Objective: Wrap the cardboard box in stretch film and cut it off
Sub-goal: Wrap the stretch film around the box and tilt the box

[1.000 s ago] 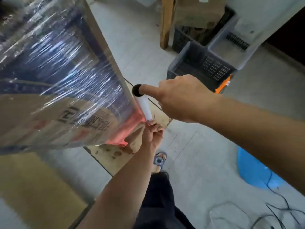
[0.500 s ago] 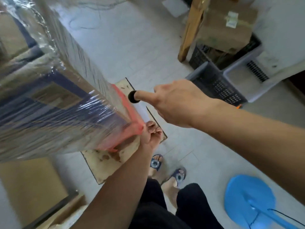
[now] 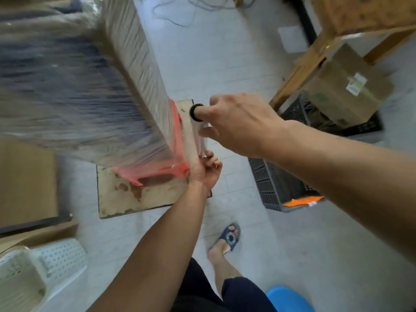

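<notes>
From the head camera, the big cardboard box (image 3: 74, 82) fills the top left. It already has many shiny layers of stretch film (image 3: 135, 64) around it. It stands on a stained board (image 3: 135, 197) on the floor. A red strip (image 3: 177, 140) shows through the film at the near corner.

The roll of film (image 3: 198, 131) stands upright just beside that corner. The right hand (image 3: 238, 124) is on top, with one finger poked into the dark hole of the tube and the other fingers curled loosely by the roll. The left hand (image 3: 206, 172) is closed around the bottom end of the roll.

I think the film is thin, soft and stretchy, and it sticks to itself. It will likely tear or bunch up if grabbed in the middle. So the two ends of the hard tube look like the best places to hold, because the roll can spin there. The box looks big and stiff, and probably heavy.

The box is very blurry, so its print cannot be read. Its top and far sides are cut off. The sheet running from roll to box is hard to see. No cutter is in view.
</notes>
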### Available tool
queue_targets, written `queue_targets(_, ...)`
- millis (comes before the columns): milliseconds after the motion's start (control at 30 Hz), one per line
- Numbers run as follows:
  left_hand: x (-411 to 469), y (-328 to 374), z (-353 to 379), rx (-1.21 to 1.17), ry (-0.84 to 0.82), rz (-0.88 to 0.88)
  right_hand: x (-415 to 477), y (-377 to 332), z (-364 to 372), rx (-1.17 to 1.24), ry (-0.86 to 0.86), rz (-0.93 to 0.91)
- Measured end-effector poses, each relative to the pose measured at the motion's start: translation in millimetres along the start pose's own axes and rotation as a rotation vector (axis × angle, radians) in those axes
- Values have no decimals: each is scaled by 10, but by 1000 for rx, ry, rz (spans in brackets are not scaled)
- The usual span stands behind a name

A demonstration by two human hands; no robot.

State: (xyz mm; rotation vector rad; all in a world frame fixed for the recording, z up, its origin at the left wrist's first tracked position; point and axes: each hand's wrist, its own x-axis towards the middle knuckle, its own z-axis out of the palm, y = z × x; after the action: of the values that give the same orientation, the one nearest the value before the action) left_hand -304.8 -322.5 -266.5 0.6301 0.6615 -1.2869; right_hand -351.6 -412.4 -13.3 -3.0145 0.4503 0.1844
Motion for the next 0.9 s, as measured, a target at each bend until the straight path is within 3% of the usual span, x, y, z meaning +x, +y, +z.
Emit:
queue_targets(100,-68,144,155,8,62,45,67,-24,12,-58,41,-21)
queue_targets(300,-406,487,258,86,12,71,60,-47,51,-90,142,34)
queue_targets(600,-1139,1098,20,531,-33,-70,58,-220,-60,-94,90,145)
queue_targets(733,-1466,1381,65,599,21,-34,1,-339,-98,-107,79,183)
queue_targets(900,-1975,1664,268,909,46,-8,-102,-479,-99,-148,101,230)
